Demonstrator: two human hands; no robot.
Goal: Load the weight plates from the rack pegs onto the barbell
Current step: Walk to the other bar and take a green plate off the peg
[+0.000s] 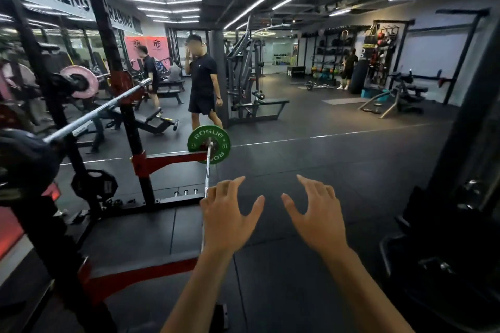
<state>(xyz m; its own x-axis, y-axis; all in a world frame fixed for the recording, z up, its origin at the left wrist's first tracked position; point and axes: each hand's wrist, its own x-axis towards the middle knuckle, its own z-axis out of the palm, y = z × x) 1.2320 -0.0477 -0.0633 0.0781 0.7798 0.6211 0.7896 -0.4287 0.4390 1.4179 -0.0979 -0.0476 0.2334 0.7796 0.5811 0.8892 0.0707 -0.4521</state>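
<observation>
A silver barbell (207, 170) lies on the floor and runs away from me, with a green plate (209, 145) on its far end. My left hand (230, 213) hovers over the bar's near part, fingers spread, holding nothing. My right hand (315, 213) is held out beside it, also spread and empty. A black plate (94, 184) hangs on a low peg of the red and black rack (135, 127) at the left. Another dark plate (25, 159) looms at the left edge.
A second bar (94, 112) rests high in the rack. A person in black (203, 84) stands just beyond the green plate, and others are farther back. Benches and machines fill the room's middle. A dark frame (465, 170) stands close at my right.
</observation>
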